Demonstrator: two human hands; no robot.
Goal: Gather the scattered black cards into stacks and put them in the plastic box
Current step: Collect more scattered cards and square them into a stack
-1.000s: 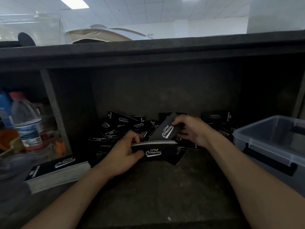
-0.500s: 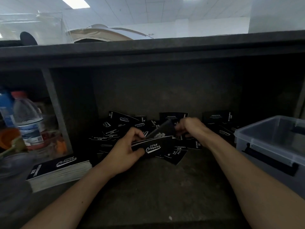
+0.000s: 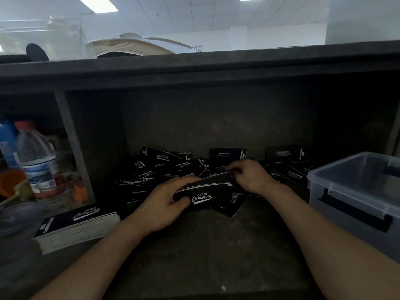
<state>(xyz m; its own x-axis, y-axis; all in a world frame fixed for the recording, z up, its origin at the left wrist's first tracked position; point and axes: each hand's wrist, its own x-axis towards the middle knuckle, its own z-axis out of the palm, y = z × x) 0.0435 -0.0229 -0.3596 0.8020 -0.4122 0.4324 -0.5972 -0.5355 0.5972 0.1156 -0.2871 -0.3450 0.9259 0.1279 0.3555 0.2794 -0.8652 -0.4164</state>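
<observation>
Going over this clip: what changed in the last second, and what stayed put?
The right hand lowered its tilted single card onto the held stack; its fingers now curl at that stack's right end. The left hand kept gripping the stack. The finished stack at left, the loose cards and the plastic box did not move.

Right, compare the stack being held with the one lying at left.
The held stack is thin, the lying stack much thicker. The left hand grips the held stack over loose cards; the lying stack rests on the shelf. Both show the Club Camping logo.
</observation>
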